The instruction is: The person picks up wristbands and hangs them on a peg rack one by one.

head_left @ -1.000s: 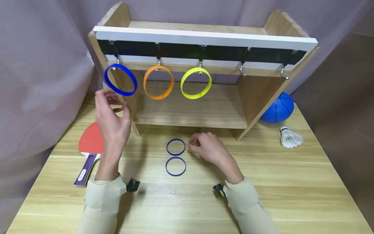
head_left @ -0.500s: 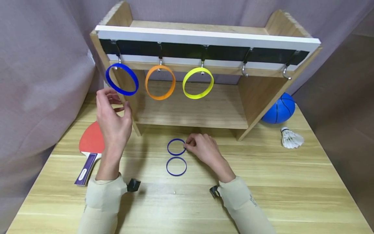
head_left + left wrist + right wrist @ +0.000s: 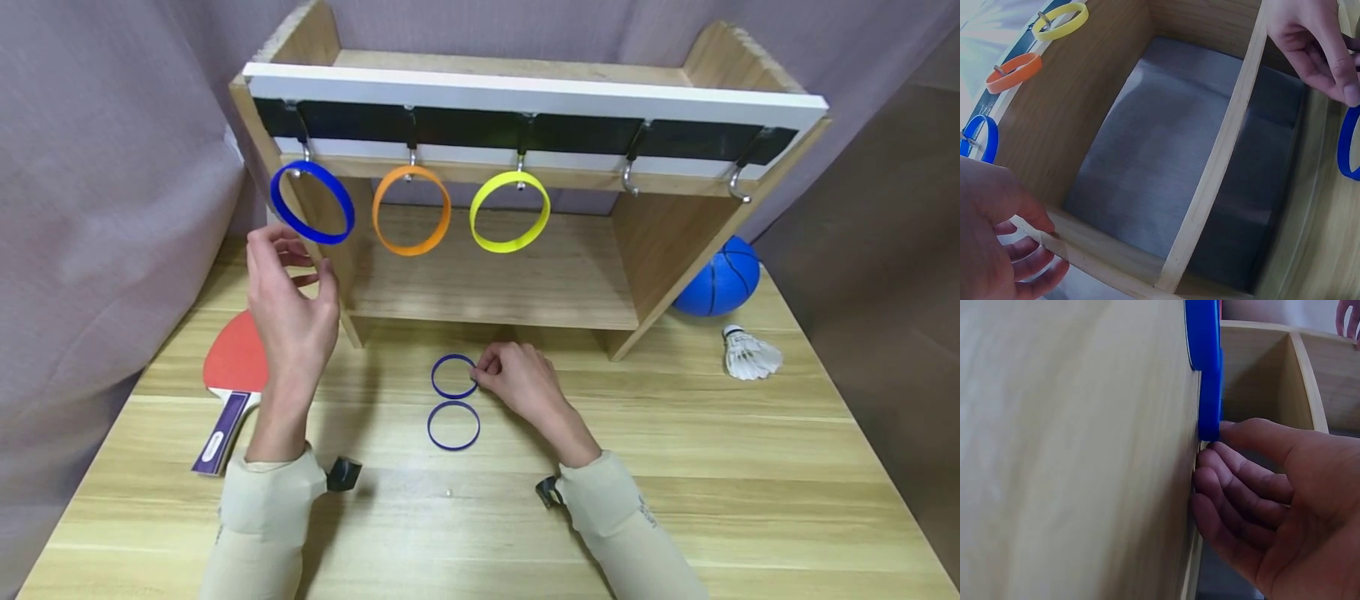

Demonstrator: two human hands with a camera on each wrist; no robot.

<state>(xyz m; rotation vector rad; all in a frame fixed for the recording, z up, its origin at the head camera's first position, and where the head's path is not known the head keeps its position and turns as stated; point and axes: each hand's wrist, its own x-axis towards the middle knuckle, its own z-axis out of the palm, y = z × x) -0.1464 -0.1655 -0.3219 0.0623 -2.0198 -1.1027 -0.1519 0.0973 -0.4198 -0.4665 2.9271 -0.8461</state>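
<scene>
My right hand (image 3: 528, 382) pinches the right side of a blue silicone wristband (image 3: 1210, 403) lying flat on the table. A second blue wristband (image 3: 453, 448) lies just nearer to me, almost touching the first. My left hand (image 3: 294, 312) holds the left side panel of a wooden shelf (image 3: 487, 283), thumb on the inner face and fingers outside, as the left wrist view shows. From hooks on the shelf's front rail hang a blue wristband (image 3: 327, 239), an orange wristband (image 3: 408, 251) and a yellow wristband (image 3: 504, 247), the blue one just above my left hand.
Two bare hooks, a middle-right hook (image 3: 628, 179) and a far-right hook (image 3: 737, 187), complete the row. A red table tennis paddle (image 3: 234, 358) lies left of the shelf. At the right are a blue ball (image 3: 720, 279) and a shuttlecock (image 3: 750, 354). Curtains stand behind.
My right hand has moved left to the farther blue wristband on the table and now pinches its edge. The left hand keeps its place on the shelf panel.
</scene>
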